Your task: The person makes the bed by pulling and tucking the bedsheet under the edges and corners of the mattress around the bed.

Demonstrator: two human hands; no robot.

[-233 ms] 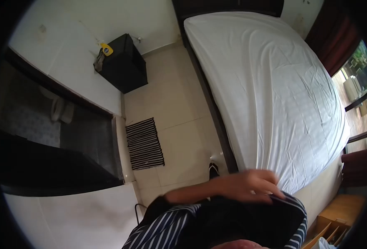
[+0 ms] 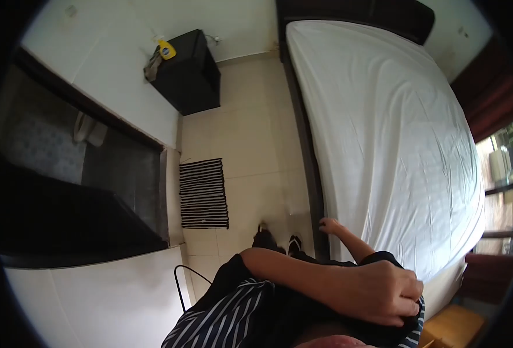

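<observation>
Your right hand (image 2: 329, 225) is nearer the sheet (image 2: 378, 133), which runs lengthwise ahead; your left hand (image 2: 387, 296) curls by your shirt (image 2: 227, 319); I can't tell whether either grip pinches.

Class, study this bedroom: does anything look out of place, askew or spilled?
The white sheet looks askew: long creases run down it toward the near end instead of lying smooth. The yellow bottle atop the black cabinet perhaps seems out of place in a bedroom. No spill shows.
</observation>
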